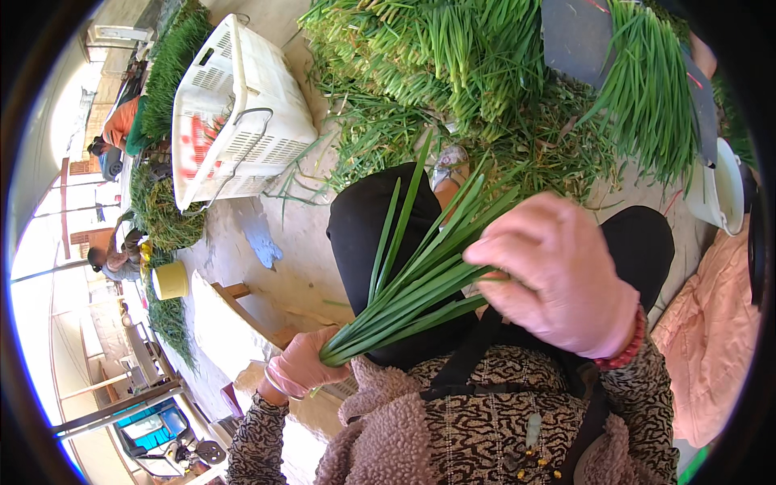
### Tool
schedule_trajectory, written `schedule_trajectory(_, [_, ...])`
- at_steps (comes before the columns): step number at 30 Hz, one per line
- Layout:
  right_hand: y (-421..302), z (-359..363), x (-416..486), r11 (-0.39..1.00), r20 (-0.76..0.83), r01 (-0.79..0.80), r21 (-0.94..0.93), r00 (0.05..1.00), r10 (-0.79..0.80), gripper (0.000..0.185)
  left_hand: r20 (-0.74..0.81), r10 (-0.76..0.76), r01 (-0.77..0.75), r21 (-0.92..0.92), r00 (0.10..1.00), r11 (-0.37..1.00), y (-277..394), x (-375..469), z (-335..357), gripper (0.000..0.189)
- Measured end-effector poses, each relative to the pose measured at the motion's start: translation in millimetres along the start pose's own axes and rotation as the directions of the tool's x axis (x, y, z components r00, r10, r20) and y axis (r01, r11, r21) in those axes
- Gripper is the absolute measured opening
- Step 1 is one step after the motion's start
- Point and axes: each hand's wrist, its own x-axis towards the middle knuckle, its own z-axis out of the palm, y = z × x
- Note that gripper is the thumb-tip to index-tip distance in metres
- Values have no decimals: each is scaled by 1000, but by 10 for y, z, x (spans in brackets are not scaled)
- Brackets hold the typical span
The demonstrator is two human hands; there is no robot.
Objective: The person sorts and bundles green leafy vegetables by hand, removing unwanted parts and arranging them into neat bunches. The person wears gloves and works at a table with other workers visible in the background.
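My left hand (pixel 309 362), in a thin pinkish glove, is closed around the lower end of a bunch of long flat green leaves (pixel 418 291), which look like garlic chives. The leaves fan out up and to the right over my lap. My right hand (pixel 551 273), gloved too and slightly blurred, is at the upper right side of the bunch with its fingers curled; a leaf end shows by its fingertips. Whether it grips any leaf I cannot tell. Ahead of my knees lies a large heap of the same greens (pixel 436 54).
A white plastic crate (pixel 273 121) stands at the upper left. Loose leaves (pixel 376 145) litter the floor. More greens (pixel 652 97) hang over a dark sheet (pixel 576 36), near a white bucket (pixel 718 188). Two people (pixel 124 124) work at the far left, by a yellow bucket (pixel 170 280).
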Motion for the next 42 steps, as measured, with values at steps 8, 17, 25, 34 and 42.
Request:
schedule_trajectory(8, [71,635,215,998,50,58,5,997,-58,13,27,33,-35,67,999,997,-36,77,-3,31])
schedule_trajectory(17, [15,800,234,998,102,45,44,994,-49,11,57,66,-69,49,996,996,-50,123,-27,32])
schedule_trajectory(25, [-19,921,235,992,141,64,107,987,-79,14,44,83,-87,98,996,991,-37,133,-34,33])
schedule_trajectory(34, [-53,959,240,966,23,220,134,974,-225,8,85,8,-14,67,996,998,196,68,-46,28])
schedule_trajectory(42, [-128,1095,274,953,2,282,114,959,-284,14,80,39,-51,160,996,986,39,118,-27,41])
